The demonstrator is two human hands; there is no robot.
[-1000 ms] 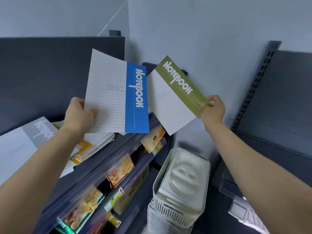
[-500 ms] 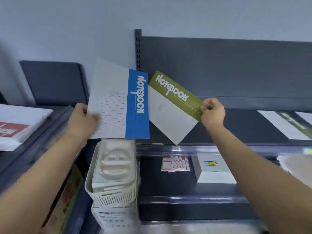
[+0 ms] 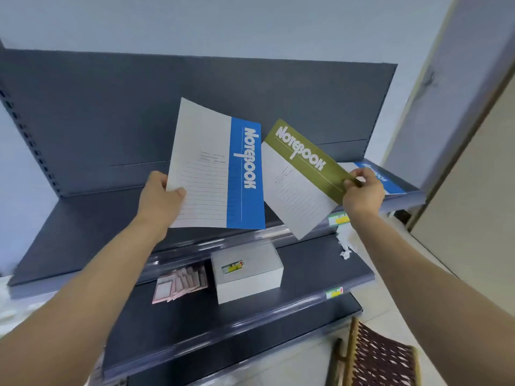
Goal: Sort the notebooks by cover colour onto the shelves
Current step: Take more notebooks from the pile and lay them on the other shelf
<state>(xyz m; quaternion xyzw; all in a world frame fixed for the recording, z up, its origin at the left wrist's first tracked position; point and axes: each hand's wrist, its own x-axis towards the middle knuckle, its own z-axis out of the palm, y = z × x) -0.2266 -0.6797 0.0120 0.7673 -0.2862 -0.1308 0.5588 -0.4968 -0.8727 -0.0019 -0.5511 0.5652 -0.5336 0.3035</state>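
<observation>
The blue notebook (image 3: 217, 174) is held up over the top shelf (image 3: 83, 227), its left edge pinched between the thumb and curled fingers of the left hand (image 3: 160, 199). Just beside it the green notebook (image 3: 301, 176) hangs tilted, its green corner pinched by the right hand (image 3: 362, 190). A third notebook (image 3: 391, 183), blue-striped, lies flat at the shelf's right end. On the lower shelf (image 3: 320, 263) sit a grey box (image 3: 248, 274) and pink pads (image 3: 178, 282).
</observation>
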